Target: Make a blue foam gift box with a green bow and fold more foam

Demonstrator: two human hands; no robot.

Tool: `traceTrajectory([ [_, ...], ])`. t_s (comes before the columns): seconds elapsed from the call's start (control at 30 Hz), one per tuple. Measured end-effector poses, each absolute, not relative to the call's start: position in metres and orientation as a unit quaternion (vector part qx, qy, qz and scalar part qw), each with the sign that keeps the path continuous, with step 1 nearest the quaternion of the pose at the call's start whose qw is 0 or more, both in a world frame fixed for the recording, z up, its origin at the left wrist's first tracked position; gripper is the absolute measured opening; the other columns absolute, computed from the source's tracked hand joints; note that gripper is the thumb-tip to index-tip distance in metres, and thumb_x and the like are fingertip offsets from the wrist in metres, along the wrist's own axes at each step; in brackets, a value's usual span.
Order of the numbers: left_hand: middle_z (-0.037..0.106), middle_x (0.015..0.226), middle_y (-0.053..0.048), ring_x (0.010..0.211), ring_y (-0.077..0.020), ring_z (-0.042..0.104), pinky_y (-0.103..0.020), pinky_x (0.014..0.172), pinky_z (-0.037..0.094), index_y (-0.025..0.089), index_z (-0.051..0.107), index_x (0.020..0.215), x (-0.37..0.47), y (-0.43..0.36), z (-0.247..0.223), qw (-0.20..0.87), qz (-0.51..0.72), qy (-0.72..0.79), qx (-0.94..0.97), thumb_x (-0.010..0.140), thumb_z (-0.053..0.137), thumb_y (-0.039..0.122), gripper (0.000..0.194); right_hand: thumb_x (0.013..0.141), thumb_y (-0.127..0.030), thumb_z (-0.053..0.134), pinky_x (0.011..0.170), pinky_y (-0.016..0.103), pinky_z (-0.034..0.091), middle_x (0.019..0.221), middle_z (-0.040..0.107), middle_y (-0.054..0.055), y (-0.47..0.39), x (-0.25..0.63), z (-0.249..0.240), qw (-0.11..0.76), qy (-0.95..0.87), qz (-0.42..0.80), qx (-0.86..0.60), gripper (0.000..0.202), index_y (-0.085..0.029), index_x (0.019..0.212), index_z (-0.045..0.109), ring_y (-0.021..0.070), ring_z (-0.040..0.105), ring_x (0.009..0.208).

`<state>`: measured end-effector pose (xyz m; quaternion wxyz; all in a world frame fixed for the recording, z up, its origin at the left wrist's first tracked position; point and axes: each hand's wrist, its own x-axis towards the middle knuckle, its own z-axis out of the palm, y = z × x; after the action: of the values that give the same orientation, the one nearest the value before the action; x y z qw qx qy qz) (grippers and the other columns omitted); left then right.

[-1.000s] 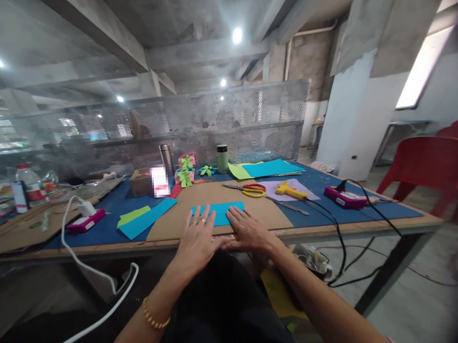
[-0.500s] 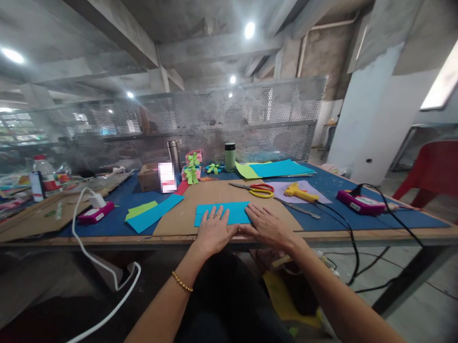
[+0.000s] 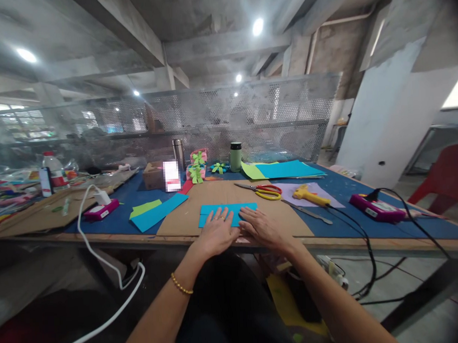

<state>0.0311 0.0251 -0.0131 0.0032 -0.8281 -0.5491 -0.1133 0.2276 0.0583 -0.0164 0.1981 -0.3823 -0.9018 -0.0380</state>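
"Colour under the left hand point(image 3: 215, 235)?"
"A bright blue rectangular paper strip point(image 3: 235, 212), over a plain tan cardboard sheet point(image 3: 222, 192)."
"Beyond the right hand point(image 3: 264, 229)?"
"Metal scissors with red and yellow handles point(image 3: 256, 189); a plain lilac paper sheet point(image 3: 325, 192)."

No legible text; markings on the left purple unit point(image 3: 99, 211), right purple unit point(image 3: 376, 209) and bottle point(image 3: 56, 168) remain unreadable.

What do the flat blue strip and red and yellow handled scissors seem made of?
Flat blue strip: matte, probably paper or thin card, given its crisp edges. Scissors: dull grey blades look metal; smooth, bright handles suggest plastic, perhaps coated metal.
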Motion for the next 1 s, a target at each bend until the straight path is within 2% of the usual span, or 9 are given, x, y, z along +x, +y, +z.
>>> traceTrajectory([
  [0.13,0.046,0.153,-0.014,0.145,-0.0275,0.037,-0.046,0.117,0.027,0.016,0.053,0.142,-0.013,0.026,-0.010,0.011,-0.135,-0.559,-0.818,0.102,0.028,0.048,0.057,0.102,-0.045,0.040,0.114,0.054,0.037,0.144,0.056,0.017,0.059,0.229,-0.020,0.202,-0.897,-0.043,-0.391,0.046,-0.016,0.130,0.061,0.0312,0.046,0.139],
  [0.23,0.068,0.127,-0.013,0.126,-0.0256,0.056,-0.039,0.104,0.038,0.020,0.070,0.115,-0.043,0.040,0.003,0.043,-0.173,-0.597,-0.783,0.102,0.031,0.035,0.044,0.102,-0.045,0.040,0.114,0.054,0.037,0.143,0.057,0.016,0.058,0.229,-0.020,0.203,-0.894,-0.056,-0.395,0.046,-0.016,0.130,0.062,0.0317,0.046,0.139],
  [0.3,0.073,0.111,-0.014,0.110,-0.0253,0.063,-0.035,0.094,0.042,0.019,0.073,0.102,-0.050,0.057,0.016,0.060,-0.195,-0.626,-0.753,0.101,0.033,0.033,0.042,0.102,-0.044,0.039,0.114,0.054,0.038,0.143,0.057,0.017,0.058,0.227,-0.020,0.202,-0.893,-0.064,-0.397,0.045,-0.015,0.129,0.062,0.0316,0.046,0.139],
  [0.37,0.074,0.103,-0.012,0.099,-0.0242,0.065,-0.032,0.086,0.042,0.017,0.073,0.091,-0.047,0.079,0.029,0.048,-0.172,-0.618,-0.766,0.098,0.038,0.030,0.038,0.102,-0.042,0.039,0.114,0.054,0.038,0.143,0.056,0.017,0.057,0.227,-0.020,0.202,-0.892,-0.069,-0.398,0.045,-0.015,0.129,0.062,0.0315,0.047,0.139],
  [0.47,0.073,0.095,-0.008,0.097,-0.0245,0.063,-0.030,0.081,0.041,0.018,0.073,0.085,-0.035,0.109,0.039,-0.013,-0.091,-0.564,-0.821,0.083,0.061,0.031,0.018,0.102,-0.041,0.040,0.114,0.054,0.038,0.143,0.056,0.017,0.055,0.226,-0.020,0.203,-0.890,-0.072,-0.403,0.044,-0.015,0.131,0.061,0.0313,0.048,0.138],
  [0.6,0.069,0.085,-0.003,0.084,-0.0211,0.061,-0.027,0.072,0.039,0.019,0.071,0.092,-0.034,0.130,0.041,-0.132,-0.081,-0.544,-0.825,0.063,0.076,0.031,0.031,0.102,-0.041,0.039,0.114,0.055,0.037,0.144,0.056,0.017,0.054,0.226,-0.019,0.208,-0.889,-0.075,-0.402,0.046,-0.014,0.132,0.061,0.0317,0.047,0.138],
  [0.7,0.058,0.067,0.002,0.072,-0.0170,0.054,-0.026,0.065,0.037,0.018,0.062,0.068,-0.042,0.127,0.045,-0.213,-0.061,-0.518,-0.826,0.059,0.077,0.031,0.022,0.102,-0.041,0.039,0.115,0.055,0.037,0.144,0.056,0.018,0.054,0.227,-0.020,0.229,-0.885,-0.074,-0.398,0.047,-0.015,0.133,0.061,0.0319,0.048,0.138],
  [0.77,0.053,0.064,0.003,0.069,-0.0154,0.052,-0.026,0.064,0.037,0.018,0.056,0.062,-0.045,0.118,0.050,-0.267,-0.090,-0.495,-0.822,0.060,0.076,0.033,0.025,0.101,-0.043,0.041,0.116,0.056,0.035,0.147,0.052,0.018,0.052,0.228,-0.021,0.245,-0.879,-0.079,-0.401,0.050,-0.014,0.138,0.057,0.0324,0.044,0.141],
  [1.0,0.060,0.076,-0.001,0.072,-0.0152,0.057,-0.027,0.064,0.045,0.017,0.059,0.077,-0.041,0.070,0.063,-0.407,-0.340,-0.466,-0.709,0.066,0.077,0.041,0.032,0.100,-0.048,0.042,0.122,0.054,0.025,0.161,0.031,0.016,0.044,0.231,-0.016,0.359,-0.830,-0.100,-0.414,0.064,-0.014,0.154,0.035,0.0314,0.023,0.151],
])
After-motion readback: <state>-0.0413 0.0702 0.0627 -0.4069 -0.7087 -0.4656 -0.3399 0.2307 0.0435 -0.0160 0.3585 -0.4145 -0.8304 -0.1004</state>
